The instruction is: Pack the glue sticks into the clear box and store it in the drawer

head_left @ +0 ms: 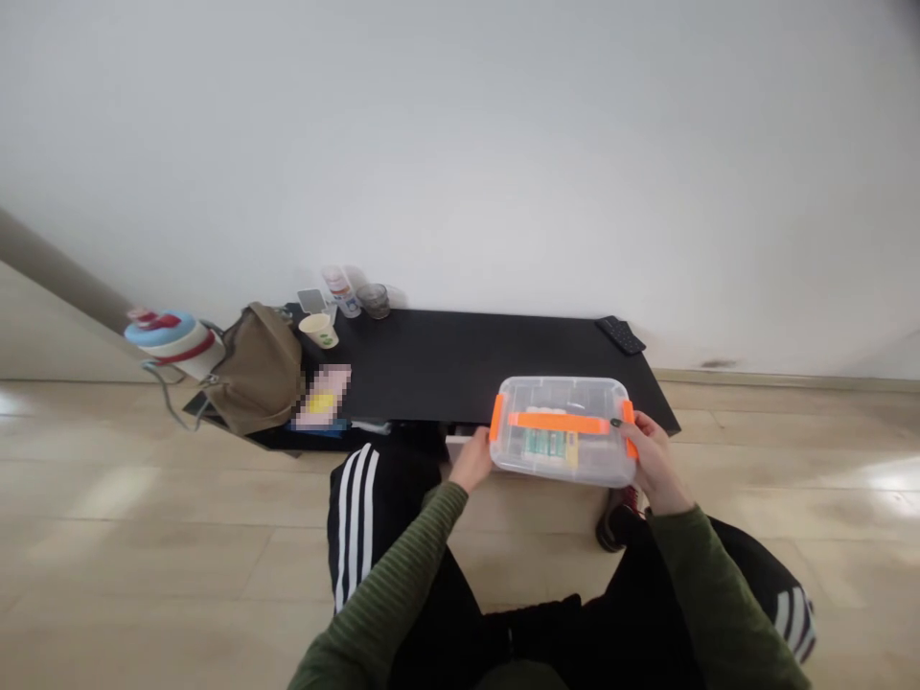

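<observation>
A clear plastic storage box [532, 463] with an orange handle and orange side latches is held over the front edge of the black table [446, 364]. My left hand [472, 460] grips its left end beside the latch, the fingers partly hidden by the box. At the other end, my right hand [653, 460] wraps round the right side, its thumb on top near the latch. The lid looks closed. Through the plastic, green-and-white and yellow items show, too unclear to name.
On the table's left are a brown bag [259, 374], a blue-and-white bottle [176, 343], a paper cup [320, 332], a spray can [341, 290], a glass [374, 300] and a blurred pink item [323, 395]. A black keypad-like object [620, 335] lies at the back right, by the wall.
</observation>
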A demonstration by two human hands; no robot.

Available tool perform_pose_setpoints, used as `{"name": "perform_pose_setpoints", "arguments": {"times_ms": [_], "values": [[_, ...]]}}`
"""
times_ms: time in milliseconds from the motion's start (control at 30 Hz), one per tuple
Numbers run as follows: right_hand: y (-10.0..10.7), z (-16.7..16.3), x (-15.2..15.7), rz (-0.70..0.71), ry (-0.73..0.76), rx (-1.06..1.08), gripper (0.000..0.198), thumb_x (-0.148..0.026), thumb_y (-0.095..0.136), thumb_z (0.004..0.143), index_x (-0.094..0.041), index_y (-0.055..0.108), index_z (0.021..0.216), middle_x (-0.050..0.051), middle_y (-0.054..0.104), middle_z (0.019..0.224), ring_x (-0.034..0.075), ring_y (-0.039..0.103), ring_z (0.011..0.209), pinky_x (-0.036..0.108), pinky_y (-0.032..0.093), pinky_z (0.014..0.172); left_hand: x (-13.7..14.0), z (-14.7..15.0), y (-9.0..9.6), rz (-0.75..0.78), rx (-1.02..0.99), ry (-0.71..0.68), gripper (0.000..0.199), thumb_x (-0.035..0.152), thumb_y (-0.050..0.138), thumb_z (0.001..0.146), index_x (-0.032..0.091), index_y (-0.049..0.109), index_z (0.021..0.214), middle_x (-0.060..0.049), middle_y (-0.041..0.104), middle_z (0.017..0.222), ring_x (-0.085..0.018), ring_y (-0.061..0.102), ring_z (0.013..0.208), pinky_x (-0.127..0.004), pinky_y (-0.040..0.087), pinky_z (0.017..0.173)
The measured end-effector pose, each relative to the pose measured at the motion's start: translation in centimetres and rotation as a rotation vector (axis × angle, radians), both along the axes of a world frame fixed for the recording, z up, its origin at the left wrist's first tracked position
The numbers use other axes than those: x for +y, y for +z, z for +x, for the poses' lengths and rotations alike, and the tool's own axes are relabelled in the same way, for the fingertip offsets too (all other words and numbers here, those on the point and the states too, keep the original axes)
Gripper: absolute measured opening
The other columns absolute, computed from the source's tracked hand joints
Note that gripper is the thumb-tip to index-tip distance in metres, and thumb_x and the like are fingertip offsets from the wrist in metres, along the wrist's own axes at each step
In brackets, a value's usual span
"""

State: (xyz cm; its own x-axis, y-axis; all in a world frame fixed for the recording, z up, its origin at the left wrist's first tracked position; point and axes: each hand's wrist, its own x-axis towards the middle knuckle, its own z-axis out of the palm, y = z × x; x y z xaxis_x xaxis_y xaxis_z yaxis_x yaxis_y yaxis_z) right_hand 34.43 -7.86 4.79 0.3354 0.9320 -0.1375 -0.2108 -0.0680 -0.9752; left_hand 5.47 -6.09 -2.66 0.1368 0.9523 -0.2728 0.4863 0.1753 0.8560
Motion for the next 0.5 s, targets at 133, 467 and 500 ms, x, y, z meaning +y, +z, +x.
{"name": "perform_pose_setpoints", "arguments": {"times_ms": [133, 467, 500], "values": [[-0.1, -1.7, 3.6, -0.001, 0.055, 0.025, 0.033, -0.031, 0.087, 0.051, -0.018, 0.062, 0.069, -0.003, 0.061, 0.061, 0.009, 0.05, 0.052, 0.021, 0.042, 0.049, 4.1, -2.5, 4.1, -0.033, -0.26, 0.203, 0.054, 0.057, 0.028, 0.1, 0.015, 0.058, 0.116, -0.016, 0.069, 0.11, -0.019, 0.067, 0.076, -0.03, 0.053, 0.066], [-2.8, -3.1, 13.1, -0.012, 0.212, -0.077, 0.032, -0.045, 0.078, 0.064, -0.02, 0.059, 0.07, -0.004, 0.055, 0.062, 0.012, 0.047, 0.057, 0.024, 0.038, 0.054, 12.0, -2.7, 7.3, 0.068, 0.306, 0.109, 0.046, 0.043, 0.032, 0.102, 0.012, 0.058, 0.123, -0.025, 0.067, 0.126, -0.032, 0.065, 0.115, -0.035, 0.046, 0.09], [-3.1, -2.9, 13.9, -0.003, 0.217, -0.125, 0.032, -0.046, 0.076, 0.065, -0.02, 0.059, 0.07, -0.004, 0.055, 0.062, 0.012, 0.047, 0.058, 0.025, 0.037, 0.054, 12.6, -2.7, 7.3, 0.071, 0.314, 0.117, 0.045, 0.042, 0.031, 0.102, 0.013, 0.058, 0.123, -0.024, 0.067, 0.126, -0.032, 0.065, 0.116, -0.034, 0.045, 0.09]]}}
